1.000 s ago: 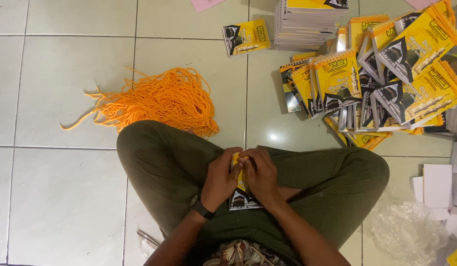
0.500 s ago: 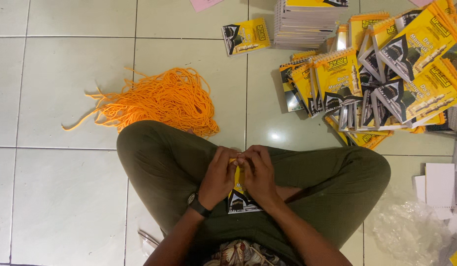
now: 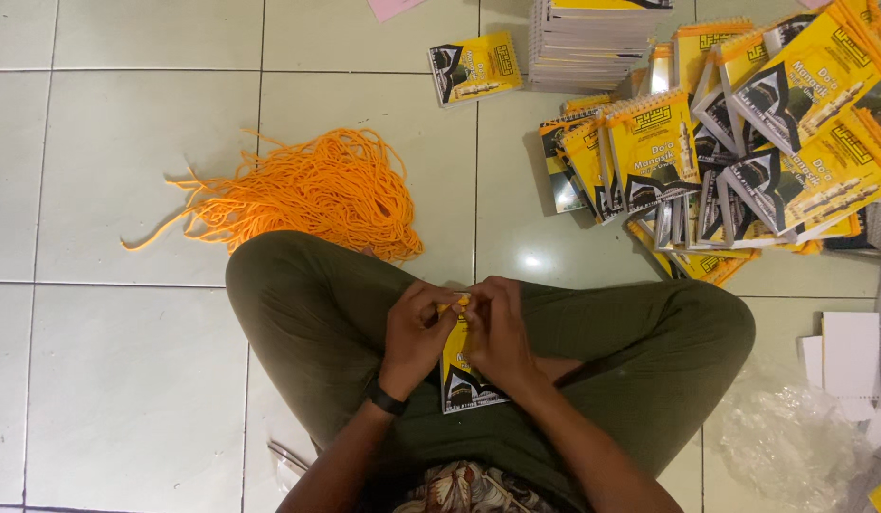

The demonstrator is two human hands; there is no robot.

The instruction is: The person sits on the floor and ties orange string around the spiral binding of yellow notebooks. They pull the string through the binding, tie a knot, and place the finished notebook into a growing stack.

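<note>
1. Head view: we look down on a person sitting cross-legged in olive trousers [image 3: 317,313] on a pale tiled floor [image 3: 117,380].
2. The left hand [image 3: 416,332] and the right hand [image 3: 497,332] meet over the lap, fingertips almost touching, both closed narrowly around the top edge of a small yellow booklet [image 3: 464,380].
3. The booklet rests on the lap between the knees, its lower part dark with a picture on it; its upper half is hidden behind the hands.
4. Something short and orange-yellow shows between the fingertips at the booklet's top edge; it may be a bit of cord, but we cannot tell from here.
5. A black wristband [image 3: 385,397] sits on the left wrist.
6. A loose heap of orange cord [image 3: 307,195] lies on the floor just beyond the left knee, touching the trouser leg, with strands trailing off to the left.
7. To the upper right, a spread pile of yellow spiral-bound booklets [image 3: 735,152] overlaps on the floor, well apart from the hands.
8. One single booklet [image 3: 475,68] lies alone near the top, beside a neat stack of booklets [image 3: 592,43].
9. At the lower right lie crumpled clear plastic [image 3: 792,437] and white paper sheets [image 3: 851,353].
</note>
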